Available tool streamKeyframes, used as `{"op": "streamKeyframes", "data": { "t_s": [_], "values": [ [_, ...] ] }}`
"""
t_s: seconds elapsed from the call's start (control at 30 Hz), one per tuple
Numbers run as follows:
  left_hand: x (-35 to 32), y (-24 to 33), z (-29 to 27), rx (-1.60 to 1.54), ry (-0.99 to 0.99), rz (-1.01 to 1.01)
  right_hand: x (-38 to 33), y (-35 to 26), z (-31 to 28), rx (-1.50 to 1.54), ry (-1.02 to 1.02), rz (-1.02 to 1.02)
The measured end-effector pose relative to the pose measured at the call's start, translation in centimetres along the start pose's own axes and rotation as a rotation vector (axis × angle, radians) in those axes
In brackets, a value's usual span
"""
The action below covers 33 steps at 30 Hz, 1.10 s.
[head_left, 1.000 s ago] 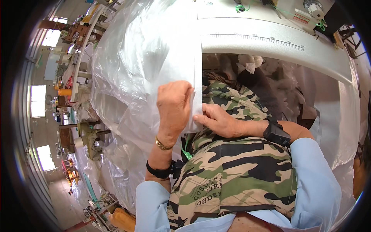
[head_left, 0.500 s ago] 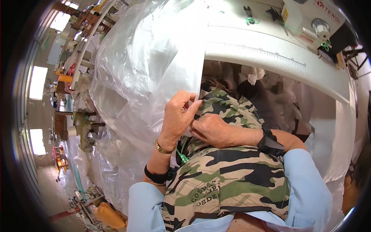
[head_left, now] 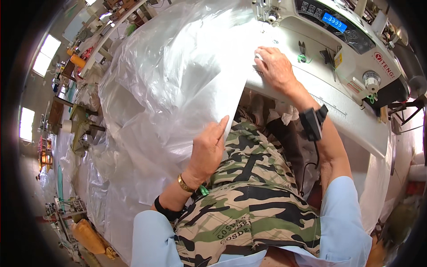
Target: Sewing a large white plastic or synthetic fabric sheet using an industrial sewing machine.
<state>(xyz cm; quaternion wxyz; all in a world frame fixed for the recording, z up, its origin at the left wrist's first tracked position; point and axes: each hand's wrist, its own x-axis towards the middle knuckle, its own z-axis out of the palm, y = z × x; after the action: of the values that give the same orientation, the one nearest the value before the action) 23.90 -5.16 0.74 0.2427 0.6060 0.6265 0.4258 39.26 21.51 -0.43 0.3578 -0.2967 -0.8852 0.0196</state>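
A large translucent white plastic sheet (head_left: 178, 84) spreads in loose folds over the left side and across my lap. Its straight edge runs from my left hand up toward the sewing machine (head_left: 356, 49). My left hand (head_left: 208, 149) pinches that edge near my knees, thumb and fingers together. Farther up, at the front of the machine table, my right hand (head_left: 278, 69) is closed with bent fingers at the same edge. The fingertips partly hide the plastic there. Beyond this hand are the needle and presser foot area (head_left: 267, 20) under a bright light.
Small thread snips (head_left: 302, 52) with green thread lie on the white machine table (head_left: 318, 73), right of my right hand. A dark tool (head_left: 328, 58) is beside them. Camouflage fabric (head_left: 258, 196) covers my lap. Shelves and piled goods line the left wall.
My right hand has moved from beside my left hand up to the table's front edge. My left hand still grips the sheet's edge. The view has shifted, showing more of the sewing machine.
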Motion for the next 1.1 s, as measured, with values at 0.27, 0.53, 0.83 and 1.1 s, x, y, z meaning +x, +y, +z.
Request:
{"op": "streamKeyframes", "data": {
  "t_s": [0.27,0.53,0.83,1.1],
  "values": [
    [0.9,-0.9,1.4,0.207,-0.001,0.196,3.1,2.3,-0.5,-0.054,-0.300,0.176],
    [3.6,-3.2,2.7,0.245,-0.044,0.318,2.7,2.7,-0.5,-0.078,-0.275,0.155],
    [9.4,-3.1,2.1,0.295,-0.022,0.304,2.4,2.6,0.0,-0.084,-0.357,0.142],
    [15.5,-2.4,2.7,0.396,-0.048,0.403,2.2,2.3,0.2,-0.074,-0.369,0.102]
  ]
}}
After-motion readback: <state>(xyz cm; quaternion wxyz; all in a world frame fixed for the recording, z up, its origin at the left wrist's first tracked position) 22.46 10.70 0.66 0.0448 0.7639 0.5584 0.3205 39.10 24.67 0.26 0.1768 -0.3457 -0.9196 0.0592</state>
